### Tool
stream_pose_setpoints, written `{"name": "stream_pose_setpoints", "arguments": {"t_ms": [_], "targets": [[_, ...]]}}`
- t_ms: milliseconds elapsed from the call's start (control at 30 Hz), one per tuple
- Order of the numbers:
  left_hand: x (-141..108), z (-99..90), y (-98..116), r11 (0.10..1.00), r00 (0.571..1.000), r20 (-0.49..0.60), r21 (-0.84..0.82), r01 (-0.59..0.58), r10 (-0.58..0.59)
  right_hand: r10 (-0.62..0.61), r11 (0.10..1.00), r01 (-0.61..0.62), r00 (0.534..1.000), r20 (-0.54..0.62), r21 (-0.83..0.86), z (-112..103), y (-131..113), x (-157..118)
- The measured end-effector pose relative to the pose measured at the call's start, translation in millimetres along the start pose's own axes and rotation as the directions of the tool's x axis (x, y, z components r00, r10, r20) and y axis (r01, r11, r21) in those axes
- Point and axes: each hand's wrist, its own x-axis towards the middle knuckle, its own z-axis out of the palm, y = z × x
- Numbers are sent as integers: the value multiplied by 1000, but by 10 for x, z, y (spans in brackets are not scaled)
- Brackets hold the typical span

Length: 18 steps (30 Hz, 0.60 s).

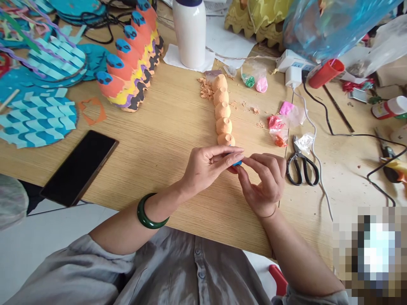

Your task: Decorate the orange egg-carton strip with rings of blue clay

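My left hand [206, 167] reaches in with a green bangle on its wrist, its fingers closed around a small blue piece [237, 162]. Against the same piece, the fingertips of my right hand [262, 178] press from the right. Something reddish shows just under the blue, mostly hidden by fingers. Directly beyond my fingertips, a row of orange egg-carton cups [223, 111] lies on the wooden table [165, 140]; its near end touches or nearly touches my left fingers. Orange scraps [206, 88] lie beside its far end.
Left are a black phone [79, 167], blue paper discs [41, 118] and a painted carton strip [130, 63]. A white bottle [190, 34] stands behind. Right are black scissors [302, 165], bagged clay [276, 123], a power strip [294, 61], cables and a red tube [326, 73].
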Motion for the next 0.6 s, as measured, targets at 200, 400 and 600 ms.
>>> {"name": "stream_pose_setpoints", "arguments": {"t_ms": [200, 400, 600], "targets": [[21, -7, 14, 993, 994, 97, -103, 50, -40, 47, 995, -41, 997, -62, 88, -5, 10, -24], [69, -8, 5, 989, 995, 100, -141, 39, -25, 91, 980, -88, 996, -9, 178, 26, 35, -24], [63, -17, 11, 996, 996, 83, -78, 46, -40, 33, 986, -24, 998, -49, 164, 32, 42, -21]]}}
